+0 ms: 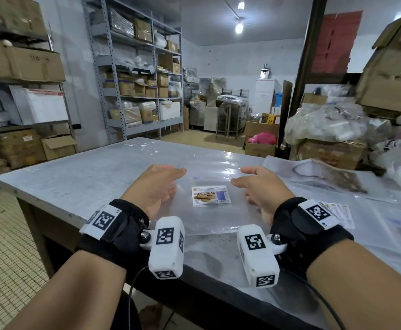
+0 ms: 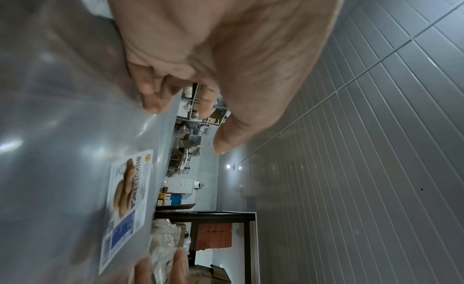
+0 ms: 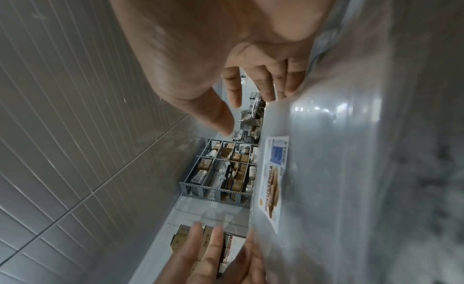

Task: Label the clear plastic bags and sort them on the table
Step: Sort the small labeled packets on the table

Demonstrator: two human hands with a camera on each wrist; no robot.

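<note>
Head view: clear plastic bag (image 1: 209, 215) lies flat on the steel table (image 1: 75, 177), near the front edge, between both hands. Its label (image 1: 211, 195) reads "BISKUT LENGA", with a biscuit picture and a blue panel; small print unreadable. Left hand (image 1: 153, 190) and right hand (image 1: 263, 186) flank the label, fingers relaxed and spread, holding nothing. More bags (image 1: 385, 225) lie to the right.

Left wrist view: little-finger side rests at the film (image 2: 62, 129); thumb lifted clear.

Right wrist view: the same, fingertips (image 3: 288, 86) at the bag edge.

Judgement: film is light, limp, slippery; pinch an edge or corner, away from the label.
</note>
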